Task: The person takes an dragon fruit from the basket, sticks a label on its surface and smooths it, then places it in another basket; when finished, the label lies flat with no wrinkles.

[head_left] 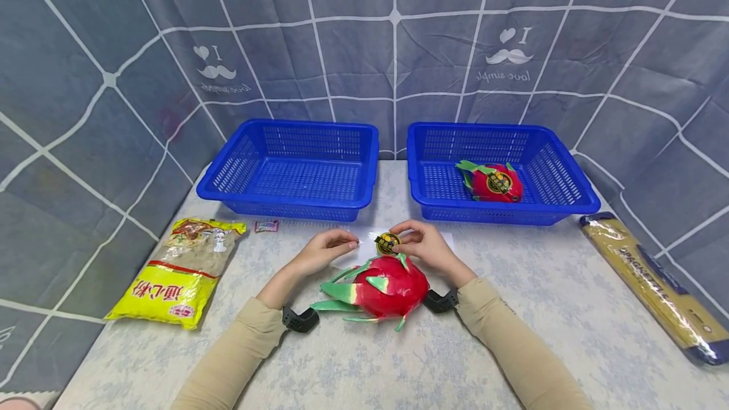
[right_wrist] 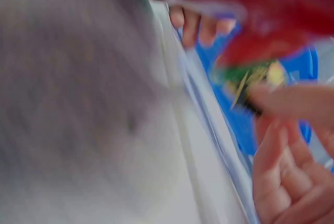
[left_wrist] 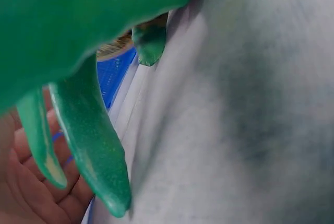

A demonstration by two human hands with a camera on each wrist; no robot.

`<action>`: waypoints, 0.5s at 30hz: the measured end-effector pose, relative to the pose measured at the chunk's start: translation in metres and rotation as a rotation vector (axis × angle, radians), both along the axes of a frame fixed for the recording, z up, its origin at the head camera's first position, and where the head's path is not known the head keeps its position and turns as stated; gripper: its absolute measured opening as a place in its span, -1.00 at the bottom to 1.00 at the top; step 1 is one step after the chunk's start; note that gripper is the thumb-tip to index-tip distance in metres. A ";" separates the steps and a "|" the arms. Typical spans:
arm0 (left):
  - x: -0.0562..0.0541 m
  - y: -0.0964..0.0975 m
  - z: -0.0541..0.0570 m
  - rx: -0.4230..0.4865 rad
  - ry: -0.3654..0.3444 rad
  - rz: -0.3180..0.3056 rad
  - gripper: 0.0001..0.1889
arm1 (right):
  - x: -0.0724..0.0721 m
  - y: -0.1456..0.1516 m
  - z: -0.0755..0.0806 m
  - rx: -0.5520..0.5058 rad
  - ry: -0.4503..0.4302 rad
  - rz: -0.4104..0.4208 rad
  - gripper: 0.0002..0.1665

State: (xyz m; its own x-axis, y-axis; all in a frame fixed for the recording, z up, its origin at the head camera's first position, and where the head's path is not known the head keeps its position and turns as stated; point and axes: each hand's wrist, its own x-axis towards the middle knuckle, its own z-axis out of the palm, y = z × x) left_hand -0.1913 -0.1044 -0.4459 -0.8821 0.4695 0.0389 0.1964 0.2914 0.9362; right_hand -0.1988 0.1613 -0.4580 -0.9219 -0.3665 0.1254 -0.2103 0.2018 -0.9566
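My right hand (head_left: 428,247) pinches a round black-and-yellow sticker (head_left: 387,243) between thumb and fingers, above a red dragon fruit (head_left: 390,288) with green leafy scales. The sticker shows blurred at the fingertips in the right wrist view. My left hand (head_left: 326,250) is left of the sticker, its fingers loosely bent and their tips beside a white paper sheet (head_left: 367,234). Green scales (left_wrist: 94,145) of the fruit cover part of the left hand in the left wrist view. The dragon fruit lies on the table between the wrists, its long scales toward the left.
A blue basket (head_left: 287,207) stands back left; another blue basket (head_left: 484,212) back right holds a stickered dragon fruit (head_left: 492,182). A yellow macaroni bag (head_left: 179,274) and a small pink packet (head_left: 266,226) lie left. A spaghetti pack (head_left: 655,283) lies right. Curtains enclose the table (head_left: 393,366).
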 end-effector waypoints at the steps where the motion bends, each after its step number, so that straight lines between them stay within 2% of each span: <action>1: 0.002 0.001 0.002 0.007 0.008 -0.001 -0.69 | 0.000 0.001 0.003 -0.021 -0.012 -0.003 -0.59; 4: 0.009 0.006 0.011 0.040 0.013 -0.032 -0.71 | 0.001 0.005 0.012 -0.048 -0.024 -0.011 -0.52; 7: 0.018 0.013 0.021 0.030 0.006 -0.114 -0.66 | 0.003 0.011 0.023 -0.051 -0.047 -0.027 -0.50; 11: 0.027 0.020 0.028 -0.095 -0.017 -0.228 -0.53 | 0.007 0.017 0.036 -0.068 -0.079 -0.048 -0.63; 15: 0.032 0.022 0.028 -0.187 -0.054 -0.311 -0.48 | 0.012 0.020 0.048 -0.080 -0.079 -0.046 -0.73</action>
